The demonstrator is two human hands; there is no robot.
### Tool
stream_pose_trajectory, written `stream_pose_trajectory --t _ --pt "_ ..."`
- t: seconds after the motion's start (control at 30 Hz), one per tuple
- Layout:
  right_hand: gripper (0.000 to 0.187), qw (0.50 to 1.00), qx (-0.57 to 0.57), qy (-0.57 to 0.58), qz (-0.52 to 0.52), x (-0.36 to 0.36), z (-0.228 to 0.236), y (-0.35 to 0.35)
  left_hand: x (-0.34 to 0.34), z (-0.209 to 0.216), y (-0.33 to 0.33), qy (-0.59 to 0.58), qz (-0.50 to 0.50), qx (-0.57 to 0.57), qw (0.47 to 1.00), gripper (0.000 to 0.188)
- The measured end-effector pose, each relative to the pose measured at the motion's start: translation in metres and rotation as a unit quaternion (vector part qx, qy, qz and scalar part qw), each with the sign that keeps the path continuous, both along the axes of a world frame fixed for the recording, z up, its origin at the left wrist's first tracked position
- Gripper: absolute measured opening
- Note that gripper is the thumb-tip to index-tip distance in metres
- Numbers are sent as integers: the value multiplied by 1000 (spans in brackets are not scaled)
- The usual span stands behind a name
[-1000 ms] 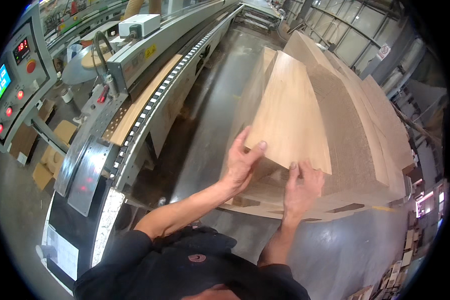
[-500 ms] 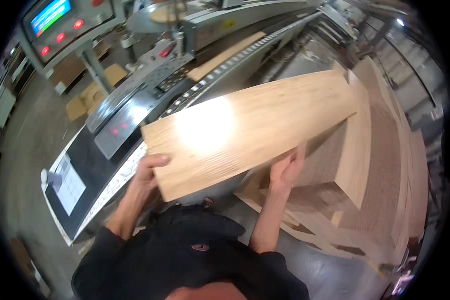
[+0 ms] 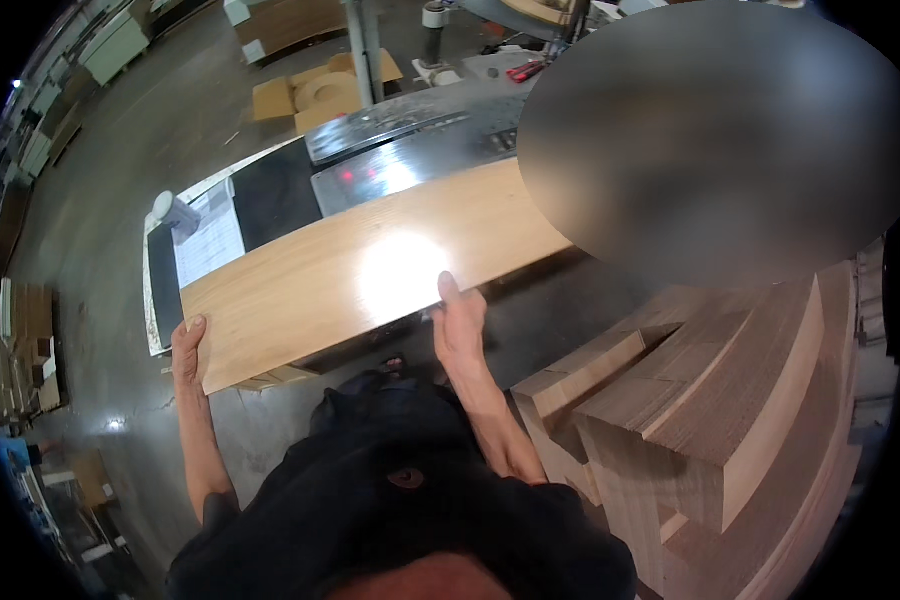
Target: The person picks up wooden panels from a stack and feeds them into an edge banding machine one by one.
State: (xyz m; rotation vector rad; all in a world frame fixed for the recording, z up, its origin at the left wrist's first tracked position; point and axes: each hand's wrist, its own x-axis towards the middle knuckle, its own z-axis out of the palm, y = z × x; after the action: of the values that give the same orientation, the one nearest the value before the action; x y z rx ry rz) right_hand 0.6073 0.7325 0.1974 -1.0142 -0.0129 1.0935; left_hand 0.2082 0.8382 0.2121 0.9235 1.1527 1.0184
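Observation:
A long, light wood-grain board (image 3: 300, 290) lies across my front, tilted up toward the right, with a bright glare on its face. Around its left end my left hand (image 3: 186, 350) is closed, thumb on the top face. My right hand (image 3: 461, 318) grips the near long edge right of the middle, thumb on top and fingers beneath, hidden. Beyond the board is the machine's metal table (image 3: 410, 165), partly covered by it. A blurred grey oval hides the board's right end.
Stacked wood-grain panels (image 3: 670, 400) stand close at my right. On the black surface (image 3: 278, 200) at the machine's left end are a paper sheet (image 3: 210, 245) and a white container (image 3: 175, 212). Flattened cardboard (image 3: 320, 92) lies on the floor behind.
The board has moved left with both hands, its left end now farther out. My view has turned left. The panels at my right show from a nearer angle.

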Motion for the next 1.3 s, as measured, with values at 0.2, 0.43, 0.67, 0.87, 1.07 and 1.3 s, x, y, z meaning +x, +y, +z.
stream_pose_trajectory --t 0.2,0.43,0.67,0.87,1.07,1.3 --pt "34 978 64 -69 187 -10 -32 65 -41 -28 21 -3 32 -8 999 39" --pt "49 714 -96 -679 143 11 -25 77 -45 -63 69 -32 113 -4 993 33" --pt "97 595 -182 -777 98 -5 -41 88 -36 -74 102 107 156 -13 982 26" --pt "103 623 -208 -750 84 -26 -40 94 -28 -39 84 171 103 103 974 68" --pt "103 592 -188 -781 68 -10 -62 96 -27 -39 49 340 0 120 933 93" --pt "104 614 -173 -767 64 -23 -43 111 -46 -68 42 412 -13 220 884 91"
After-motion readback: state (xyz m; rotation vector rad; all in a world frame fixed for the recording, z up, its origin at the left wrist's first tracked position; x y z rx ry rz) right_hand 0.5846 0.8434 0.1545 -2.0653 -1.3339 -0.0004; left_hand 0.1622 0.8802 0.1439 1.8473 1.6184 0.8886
